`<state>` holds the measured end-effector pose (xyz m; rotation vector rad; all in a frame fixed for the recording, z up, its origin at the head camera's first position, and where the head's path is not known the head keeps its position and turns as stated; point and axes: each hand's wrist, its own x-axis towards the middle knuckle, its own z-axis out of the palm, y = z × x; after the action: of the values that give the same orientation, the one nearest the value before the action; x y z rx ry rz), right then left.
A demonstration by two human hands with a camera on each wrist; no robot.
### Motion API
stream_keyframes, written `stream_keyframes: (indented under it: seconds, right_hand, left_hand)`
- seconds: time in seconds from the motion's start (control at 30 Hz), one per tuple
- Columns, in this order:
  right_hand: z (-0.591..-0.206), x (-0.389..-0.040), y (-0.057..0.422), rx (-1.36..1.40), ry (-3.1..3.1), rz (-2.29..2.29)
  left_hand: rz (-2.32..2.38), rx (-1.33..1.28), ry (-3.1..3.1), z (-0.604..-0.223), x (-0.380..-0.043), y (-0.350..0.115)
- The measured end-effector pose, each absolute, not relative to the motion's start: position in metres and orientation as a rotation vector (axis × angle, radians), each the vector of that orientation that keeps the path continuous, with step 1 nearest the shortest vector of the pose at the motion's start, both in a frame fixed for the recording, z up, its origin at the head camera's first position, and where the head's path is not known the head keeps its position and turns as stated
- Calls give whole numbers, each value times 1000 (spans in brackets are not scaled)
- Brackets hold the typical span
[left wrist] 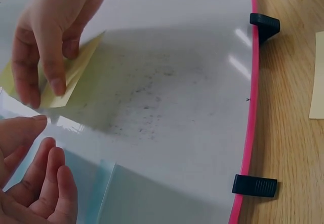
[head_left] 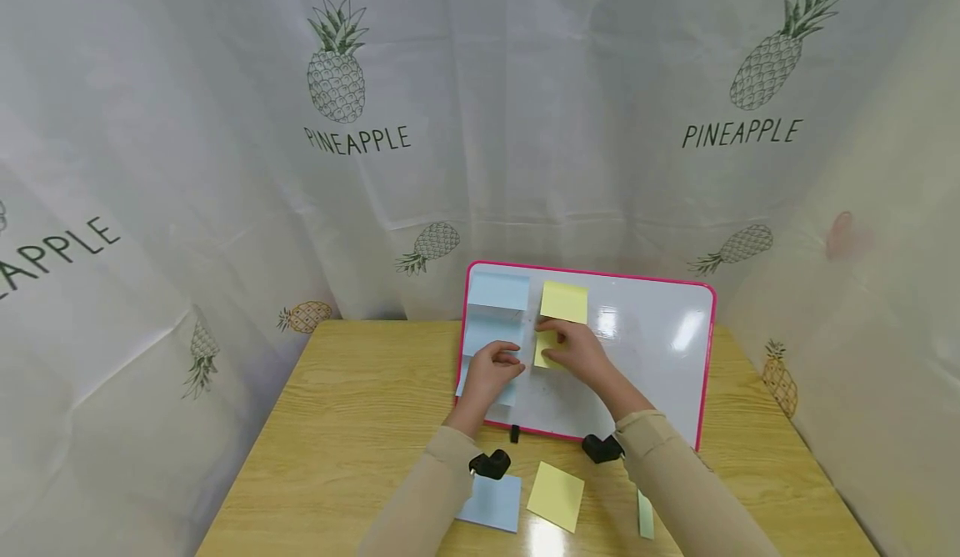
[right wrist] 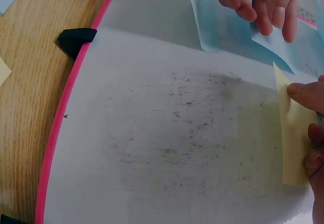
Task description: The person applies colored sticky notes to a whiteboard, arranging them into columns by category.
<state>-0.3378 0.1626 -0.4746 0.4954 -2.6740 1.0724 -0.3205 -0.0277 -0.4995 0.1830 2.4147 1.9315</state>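
My right hand (head_left: 577, 350) is on the lower yellow sticky note (right wrist: 293, 138) on a whiteboard (head_left: 652, 357). Its fingers press near the note's upper edge, and the thumb touches the note's face. The note's free end stands off the board in both wrist views. Directly above is another yellow sticky note (head_left: 564, 300). My left hand (head_left: 491, 371) hovers just left of the right one, fingers loosely bent with nothing between them. Behind it, a column of blue sticky notes (head_left: 498, 290) runs down the board's left side, partly hidden by this hand.
The pink-edged board leans on black clip feet (left wrist: 255, 186) on a wooden table (head_left: 352, 398). In front of it lie a blue note pad (head_left: 495, 503), a yellow note pad (head_left: 557, 497) and a pale green pad (head_left: 645, 515), partly behind my right sleeve. A pineapple-print curtain (head_left: 525, 123) hangs behind.
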Motion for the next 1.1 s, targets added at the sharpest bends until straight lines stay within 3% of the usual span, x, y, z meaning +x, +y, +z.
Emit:
stream_keyframes:
  seconds: [0.4, 1.1]
  right_hand:
    - [-483, -325, 167, 569, -2682, 1232]
    - [-530, -261, 190, 589, -2600, 1457]
  left_hand:
    - [1835, 260, 2437, -504, -311, -32]
    - [1676, 461, 2416, -524, -275, -34]
